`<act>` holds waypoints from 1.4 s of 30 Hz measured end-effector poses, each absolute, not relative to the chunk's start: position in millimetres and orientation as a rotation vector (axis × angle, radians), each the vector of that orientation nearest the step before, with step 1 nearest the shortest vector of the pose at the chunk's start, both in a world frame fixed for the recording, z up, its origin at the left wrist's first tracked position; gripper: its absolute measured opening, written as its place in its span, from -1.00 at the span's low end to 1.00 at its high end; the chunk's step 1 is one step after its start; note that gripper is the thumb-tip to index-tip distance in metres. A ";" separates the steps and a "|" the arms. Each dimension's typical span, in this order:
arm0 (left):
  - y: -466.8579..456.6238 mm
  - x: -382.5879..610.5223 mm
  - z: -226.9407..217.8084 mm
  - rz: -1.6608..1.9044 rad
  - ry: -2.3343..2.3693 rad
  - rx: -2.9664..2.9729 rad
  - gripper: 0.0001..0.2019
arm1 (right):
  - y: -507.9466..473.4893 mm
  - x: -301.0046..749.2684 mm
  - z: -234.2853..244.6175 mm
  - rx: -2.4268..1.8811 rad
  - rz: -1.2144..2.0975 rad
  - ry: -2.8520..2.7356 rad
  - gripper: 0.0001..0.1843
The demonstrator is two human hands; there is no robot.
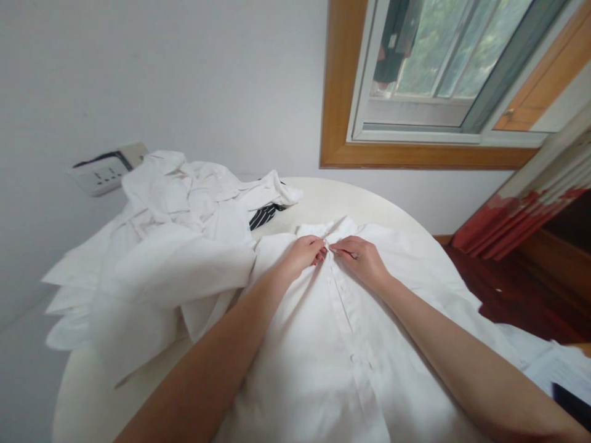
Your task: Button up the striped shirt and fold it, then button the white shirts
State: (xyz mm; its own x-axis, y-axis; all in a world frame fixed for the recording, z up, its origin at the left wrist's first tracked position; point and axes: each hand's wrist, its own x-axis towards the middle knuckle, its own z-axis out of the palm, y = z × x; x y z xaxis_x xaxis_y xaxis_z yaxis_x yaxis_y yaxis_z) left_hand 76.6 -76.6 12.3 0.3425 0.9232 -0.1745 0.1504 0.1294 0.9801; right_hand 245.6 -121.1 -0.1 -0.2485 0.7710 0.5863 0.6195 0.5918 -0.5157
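A white button-front shirt lies spread over a round table, its collar at the far end and its button placket running toward me. Just below the collar, my left hand pinches the left side of the front opening. Facing it, my right hand pinches the other side, thumb and forefinger pressed together. The fingertips of both hands almost meet at the placket. Whether a button sits between them is too small to tell. Farther down, small buttons show along the placket.
A heap of white garments covers the table's left side, with a black-and-white striped cloth beside it. The cream tabletop meets the wall. A power socket, a wood-framed window and a red-and-white curtain surround it. Papers lie at right.
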 end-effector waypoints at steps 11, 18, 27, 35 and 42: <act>-78.5 73.0 14.2 0.735 1.047 1.319 -0.80 | -122.9 242.2 4.2 -1.196 0.181 -2.082 -0.72; -76.3 73.2 10.2 0.731 1.091 1.369 -0.80 | -122.2 239.5 1.3 -1.197 0.191 -2.105 -0.71; -80.0 77.5 10.7 0.723 1.138 1.507 -0.82 | -116.6 241.1 -8.3 -1.307 0.705 -1.660 -0.80; -76.8 73.3 7.9 0.701 1.078 1.537 -0.82 | -111.5 244.0 -15.2 -1.326 0.706 -1.613 -0.80; -77.3 75.3 8.5 0.715 1.097 1.523 -0.85 | -115.1 242.6 -8.6 -1.340 0.713 -1.627 -0.80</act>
State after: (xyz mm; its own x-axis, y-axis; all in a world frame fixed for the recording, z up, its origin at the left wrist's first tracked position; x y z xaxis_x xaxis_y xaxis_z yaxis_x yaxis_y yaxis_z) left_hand 75.3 -77.3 8.5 0.3947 0.9122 -0.1104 0.2676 0.0008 0.9635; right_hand 242.6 -115.1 -8.6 -0.0249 0.9625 0.2702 0.4537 0.2517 -0.8548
